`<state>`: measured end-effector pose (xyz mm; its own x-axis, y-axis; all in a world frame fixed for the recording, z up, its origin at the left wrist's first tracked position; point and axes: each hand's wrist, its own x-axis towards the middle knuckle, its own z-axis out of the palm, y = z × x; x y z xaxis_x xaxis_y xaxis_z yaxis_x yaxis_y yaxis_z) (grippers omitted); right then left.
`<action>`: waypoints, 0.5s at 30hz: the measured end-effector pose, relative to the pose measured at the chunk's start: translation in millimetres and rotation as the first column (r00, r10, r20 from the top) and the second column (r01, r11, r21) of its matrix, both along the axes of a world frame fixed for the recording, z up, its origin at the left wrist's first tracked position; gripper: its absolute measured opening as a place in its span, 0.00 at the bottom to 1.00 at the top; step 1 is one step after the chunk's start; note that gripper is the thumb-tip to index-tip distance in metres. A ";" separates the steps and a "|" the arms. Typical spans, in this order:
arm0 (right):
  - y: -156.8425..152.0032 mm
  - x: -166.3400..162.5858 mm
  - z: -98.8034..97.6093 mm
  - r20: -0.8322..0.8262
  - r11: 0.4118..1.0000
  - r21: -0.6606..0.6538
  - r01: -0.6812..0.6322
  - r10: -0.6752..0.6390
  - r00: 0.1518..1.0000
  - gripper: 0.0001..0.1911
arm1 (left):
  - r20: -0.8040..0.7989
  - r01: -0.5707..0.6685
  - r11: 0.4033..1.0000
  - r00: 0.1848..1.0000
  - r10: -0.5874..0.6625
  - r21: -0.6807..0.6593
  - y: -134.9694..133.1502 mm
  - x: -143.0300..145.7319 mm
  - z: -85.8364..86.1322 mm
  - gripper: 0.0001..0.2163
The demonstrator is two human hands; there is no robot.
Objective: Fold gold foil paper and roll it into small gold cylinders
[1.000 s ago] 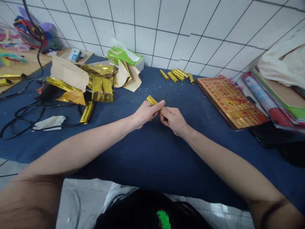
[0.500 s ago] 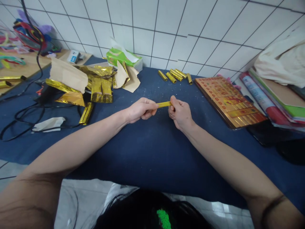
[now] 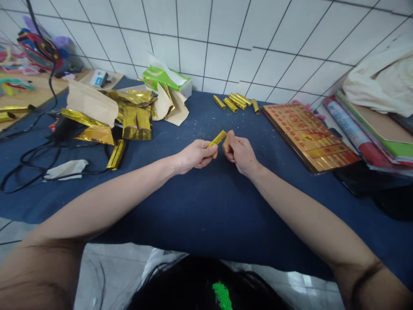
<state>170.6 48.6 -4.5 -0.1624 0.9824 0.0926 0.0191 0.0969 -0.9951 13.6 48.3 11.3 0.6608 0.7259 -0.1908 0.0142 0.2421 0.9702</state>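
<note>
My left hand (image 3: 195, 154) pinches one end of a small rolled gold foil paper (image 3: 217, 138), which tilts up to the right above the blue cloth (image 3: 200, 206). My right hand (image 3: 238, 153) is beside the roll's upper end, fingers curled at its tip. Whether these fingers grip the roll or only touch it is unclear. Both hands hover over the middle of the table.
Several finished gold rolls (image 3: 235, 101) lie near the tiled wall. A heap of gold foil sheets and brown paper (image 3: 119, 113) sits at the left, with a green tissue pack (image 3: 163, 78) behind. A gold printed stack (image 3: 311, 137) lies right, books (image 3: 371, 129) beyond. Black cables (image 3: 35, 155) trail far left.
The gold roll went from sticking up out of my left hand, to held level between both hands, to tilted up-right now. My right hand has shifted slightly left.
</note>
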 end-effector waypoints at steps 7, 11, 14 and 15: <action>-2.9 0.5 -1.2 0.130 0.993 -0.027 -0.116 0.118 0.984 0.29 | 0.048 0.077 0.989 0.996 -0.071 -0.130 -6.8 4.3 3.2 0.15; -4.2 -2.2 1.1 -0.090 0.996 -0.086 -0.029 0.021 0.996 0.28 | 0.036 0.132 0.983 0.991 -0.129 -0.128 -5.1 2.6 2.6 0.14; -4.0 -3.1 1.7 -0.165 0.995 -0.104 0.009 -0.026 0.986 0.27 | 0.020 0.158 0.979 0.987 -0.157 -0.126 -2.5 0.0 1.3 0.14; -3.7 -2.9 1.5 -0.173 0.995 -0.098 0.019 -0.036 0.984 0.27 | 0.006 0.169 0.978 0.986 -0.169 -0.125 -1.0 -1.5 1.0 0.14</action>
